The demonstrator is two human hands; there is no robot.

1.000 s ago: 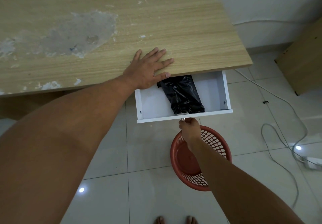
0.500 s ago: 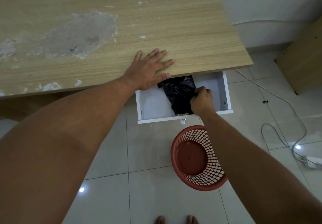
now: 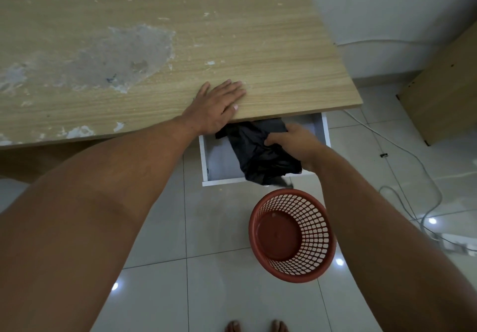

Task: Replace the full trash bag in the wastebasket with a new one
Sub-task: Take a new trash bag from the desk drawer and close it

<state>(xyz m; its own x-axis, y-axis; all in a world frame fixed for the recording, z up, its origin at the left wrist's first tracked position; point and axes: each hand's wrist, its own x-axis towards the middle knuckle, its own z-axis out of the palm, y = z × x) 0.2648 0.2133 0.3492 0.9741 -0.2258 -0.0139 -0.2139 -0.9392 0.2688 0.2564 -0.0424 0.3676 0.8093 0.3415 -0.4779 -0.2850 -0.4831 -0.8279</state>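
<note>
Black bag (image 3: 260, 151) sits crumpled in the open white drawer (image 3: 219, 158) under the desk (image 3: 180, 34), its lower end spilling over the drawer's front edge. Right hand (image 3: 294, 140) is in the drawer, fingers curled into the plastic, gripping the bag. Left hand (image 3: 219, 104) lies flat on the desk edge just above the drawer, fingers straight, holding nothing. Red mesh basket (image 3: 293, 236) stands on the tile floor (image 3: 206, 228) just in front of the drawer, no liner in it. Grey cable (image 3: 410, 166) trails across the floor right of the drawer; probably a power strip at its end, too blurred to confirm. Bare toes (image 3: 255, 326) show at the bottom, below the basket.
</note>
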